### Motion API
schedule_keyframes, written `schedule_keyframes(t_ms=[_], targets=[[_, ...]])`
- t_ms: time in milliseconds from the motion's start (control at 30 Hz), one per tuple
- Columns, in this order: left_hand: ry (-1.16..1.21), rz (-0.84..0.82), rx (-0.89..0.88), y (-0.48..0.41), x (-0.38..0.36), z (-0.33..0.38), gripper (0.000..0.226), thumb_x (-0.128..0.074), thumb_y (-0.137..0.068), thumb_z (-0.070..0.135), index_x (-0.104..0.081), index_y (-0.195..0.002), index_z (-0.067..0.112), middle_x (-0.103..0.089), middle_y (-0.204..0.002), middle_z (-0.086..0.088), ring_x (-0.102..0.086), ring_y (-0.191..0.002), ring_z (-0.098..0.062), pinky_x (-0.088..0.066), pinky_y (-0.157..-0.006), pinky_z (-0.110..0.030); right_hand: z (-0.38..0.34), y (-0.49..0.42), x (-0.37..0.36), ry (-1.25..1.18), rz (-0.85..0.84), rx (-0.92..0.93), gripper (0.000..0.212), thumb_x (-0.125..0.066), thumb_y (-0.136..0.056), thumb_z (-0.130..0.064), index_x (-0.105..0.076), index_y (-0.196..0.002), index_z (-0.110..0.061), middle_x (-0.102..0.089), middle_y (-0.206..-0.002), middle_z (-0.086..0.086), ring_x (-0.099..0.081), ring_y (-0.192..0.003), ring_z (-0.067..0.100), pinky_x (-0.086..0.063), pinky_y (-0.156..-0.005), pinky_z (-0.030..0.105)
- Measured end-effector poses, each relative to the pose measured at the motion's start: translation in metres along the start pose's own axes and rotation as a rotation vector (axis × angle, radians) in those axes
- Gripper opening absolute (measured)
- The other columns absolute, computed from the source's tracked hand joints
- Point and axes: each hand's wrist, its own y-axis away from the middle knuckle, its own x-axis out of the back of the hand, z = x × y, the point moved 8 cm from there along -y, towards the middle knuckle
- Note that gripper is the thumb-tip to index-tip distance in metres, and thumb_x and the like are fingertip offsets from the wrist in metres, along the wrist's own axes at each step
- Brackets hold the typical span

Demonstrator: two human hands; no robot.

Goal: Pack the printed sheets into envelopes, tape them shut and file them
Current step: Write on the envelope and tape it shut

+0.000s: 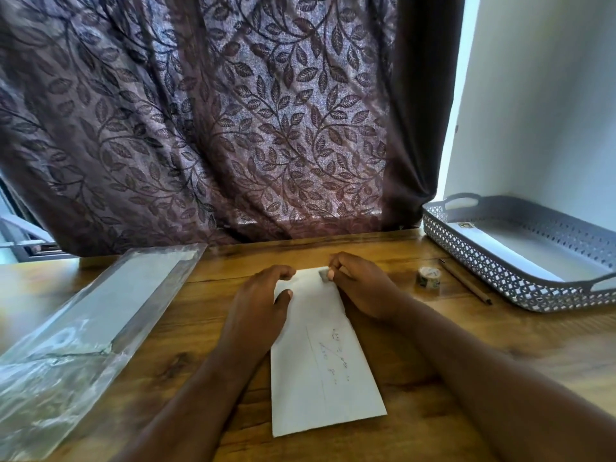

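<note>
While one white envelope (320, 355) lies lengthwise on the wooden table (433, 411), the left hand (263, 298) presses its far end with curled fingers and the right hand (363, 285) pinches one small tape piece (323, 272) there; one tape roll (429, 277), one pencil (465, 281), one grey basket (483, 261) sit right

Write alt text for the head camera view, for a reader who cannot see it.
Two bare hands, left hand and right hand, press a small piece of tape onto the far end of a white envelope lying on a wooden table. A tape roll, a pencil and a grey perforated tray sit right; a clear plastic packet lies left.
</note>
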Motion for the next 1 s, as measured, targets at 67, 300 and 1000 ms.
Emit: schedule_keyframes(t_ms=[67,300,1000], targets=[[-0.006,0.004,0.012,0.0,-0.002,-0.004,0.032,-0.063,-0.096,0.017,-0.061,-0.127,0.026,-0.064,-0.131,0.009,-0.057,-0.119,-0.012,-0.041,-0.094,-0.02,0.005,-0.013,-0.007,0.003,-0.031,-0.023,0.017,-0.046,-0.106,-0.028,-0.058,-0.106,-0.016,-0.064,-0.101,0.001,-0.057,-0.091,0.018,-0.043,-0.075,0.031],[-0.004,0.044,0.08,-0.005,-0.001,-0.016,0.025,-0.059,-0.096,0.015,-0.066,-0.119,0.024,-0.065,-0.122,0.007,-0.057,-0.111,-0.012,-0.041,-0.088,-0.021,0.007,-0.024,-0.031,0.093,-0.158,-0.026,0.017,-0.039,-0.108,-0.035,-0.045,-0.092,-0.032,-0.058,-0.086,-0.008,-0.054,-0.078,0.007,-0.039,-0.061,0.028],[-0.113,-0.161,-0.023,0.0,-0.02,-0.009,0.022,-0.067,-0.086,0.054,-0.058,-0.098,0.038,-0.057,-0.101,0.016,-0.05,-0.104,-0.009,-0.029,-0.091,-0.039,0.016,-0.006,-0.027,0.099,-0.083,-0.261,0.029,-0.069,-0.091,-0.045,-0.068,-0.076,-0.019,-0.062,-0.093,0.001,-0.057,-0.1,0.022,-0.049,-0.091,0.048]])
